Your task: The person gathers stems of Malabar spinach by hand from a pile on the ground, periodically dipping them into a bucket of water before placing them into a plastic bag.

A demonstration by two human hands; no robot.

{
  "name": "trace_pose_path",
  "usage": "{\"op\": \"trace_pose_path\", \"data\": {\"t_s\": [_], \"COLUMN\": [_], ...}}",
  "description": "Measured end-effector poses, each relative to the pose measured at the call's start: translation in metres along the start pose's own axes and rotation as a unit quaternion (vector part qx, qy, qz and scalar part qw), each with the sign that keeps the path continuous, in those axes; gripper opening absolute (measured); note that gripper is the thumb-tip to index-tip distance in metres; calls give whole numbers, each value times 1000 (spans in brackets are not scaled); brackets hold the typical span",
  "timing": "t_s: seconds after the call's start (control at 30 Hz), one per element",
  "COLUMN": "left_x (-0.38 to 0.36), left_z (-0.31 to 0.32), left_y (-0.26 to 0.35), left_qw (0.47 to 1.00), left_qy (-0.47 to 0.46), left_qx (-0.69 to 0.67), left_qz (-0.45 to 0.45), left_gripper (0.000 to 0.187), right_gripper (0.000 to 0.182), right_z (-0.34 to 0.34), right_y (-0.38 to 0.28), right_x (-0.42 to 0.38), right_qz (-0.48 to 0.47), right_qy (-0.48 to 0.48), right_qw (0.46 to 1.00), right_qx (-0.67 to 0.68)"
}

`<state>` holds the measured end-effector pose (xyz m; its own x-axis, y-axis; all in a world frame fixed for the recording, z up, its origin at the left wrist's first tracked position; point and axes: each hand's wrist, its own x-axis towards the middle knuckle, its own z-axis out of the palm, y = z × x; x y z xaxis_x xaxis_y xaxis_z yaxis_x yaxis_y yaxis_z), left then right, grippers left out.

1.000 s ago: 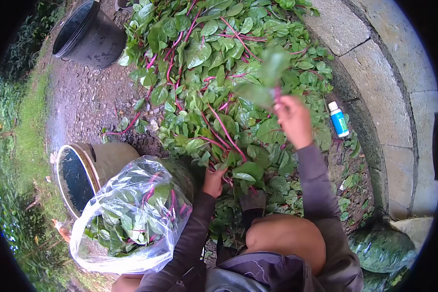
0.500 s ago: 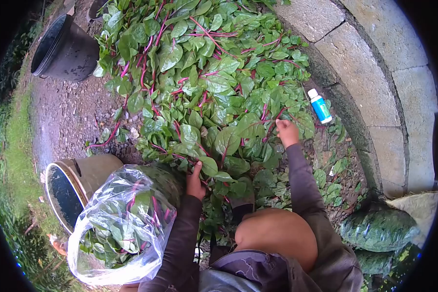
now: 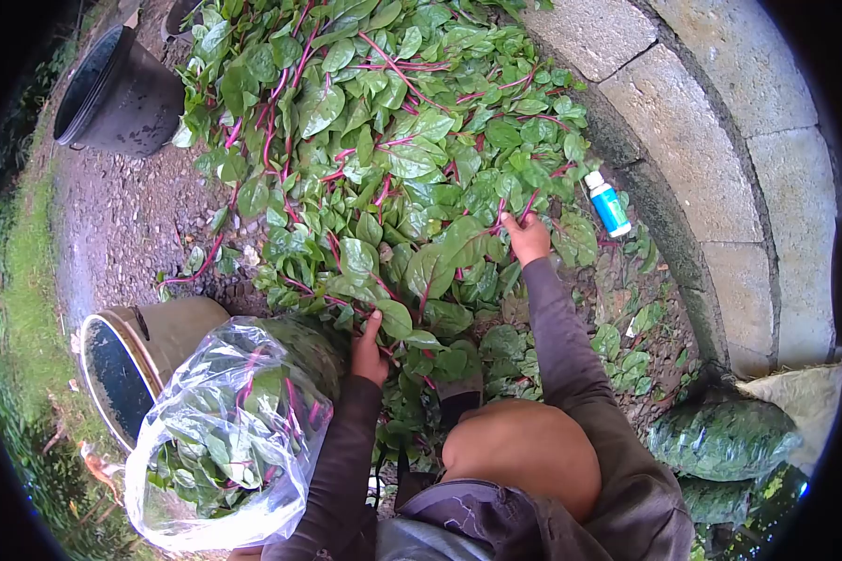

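Observation:
A wide heap of leafy Malabar spinach [image 3: 416, 154] with red-purple stems lies in front of me. My left hand [image 3: 370, 353] is closed on some spinach stems at the near edge of the heap, a leaf beside its thumb. Farther right, my right hand [image 3: 528, 237] pinches a reddish spinach stem among the leaves. By my left forearm stands an open clear plastic bag [image 3: 295, 467], partly filled with the same leaves and stems.
A pale bucket [image 3: 182, 323] lies tipped behind the bag, and a black bucket [image 3: 140, 107] is at the far left. A blue and white bottle [image 3: 610, 208] rests near the concrete block edging [image 3: 688, 122]. Filled green bags [image 3: 720, 435] sit at the lower right.
My right hand has shifted slightly left and toward me, now on a stem. My left hand stays at about the same place in the heap.

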<state>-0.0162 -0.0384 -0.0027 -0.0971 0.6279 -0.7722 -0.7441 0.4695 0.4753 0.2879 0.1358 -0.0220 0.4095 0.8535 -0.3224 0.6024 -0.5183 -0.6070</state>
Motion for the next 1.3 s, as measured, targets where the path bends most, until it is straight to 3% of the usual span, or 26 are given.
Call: {"op": "trace_pose_path", "data": {"t_s": [0.1,0.13,0.23,0.37,0.43,0.5,0.53,0.63,0.67,0.7,0.77,0.8,0.83,0.9,1.0,1.13,1.3], "left_x": [1,-1,-12,-12,-15,-12,-11,-11,-12,-12,-12,-10,-8,-4,-2,-7,-4], "left_z": [1,3,17,17,20,15,14,14,14,14,14,11,9,5,4,8,4], "left_y": [0,2,7,7,9,8,8,8,8,8,7,6,5,1,-2,2,0], "left_qw": [1000,1000,1000,1000,999,1000,1000,1000,1000,1000,1000,1000,1000,999,999,999,998], "left_qy": [-5,-6,2,4,5,-1,-5,-15,-13,-12,-9,-7,-6,-7,-9,-6,-6], "left_qx": [2,3,1,9,17,13,11,7,7,6,5,5,6,26,37,42,49], "left_qz": [-5,-8,12,22,29,13,4,12,13,14,16,16,17,25,25,31,24], "left_gripper": [32,32,32,33,34,34,35,35,36,36,37,37,38,34,32,32,33], "right_gripper": [52,51,50,32,27,27,34,48,63,68,69,62,42,27,27,27,27], "right_z": [13,9,16,-27,-67,-107,-119,-95,-81,-79,-85,-95,-99,-108,-96,-60,-44], "right_y": [-35,-52,-35,-49,-89,-120,-133,-122,-111,-111,-105,-108,-100,-86,-59,-49,-54], "right_x": [-17,-22,-8,-15,-33,-42,-43,3,23,26,28,21,21,11,11,29,48], "right_qz": [-44,-17,-62,-87,-188,-268,-261,-258,-262,-270,-322,-281,-259,-220,-402,-437,-444], "right_qy": [81,56,41,7,64,57,4,-200,-232,-159,94,119,169,149,185,131,122], "right_qw": [982,988,996,971,948,959,965,944,933,950,933,950,950,963,894,879,881], "right_qx": [-164,-141,-42,221,248,76,28,54,81,2,-129,-67,-45,38,-68,-135,-104]}}
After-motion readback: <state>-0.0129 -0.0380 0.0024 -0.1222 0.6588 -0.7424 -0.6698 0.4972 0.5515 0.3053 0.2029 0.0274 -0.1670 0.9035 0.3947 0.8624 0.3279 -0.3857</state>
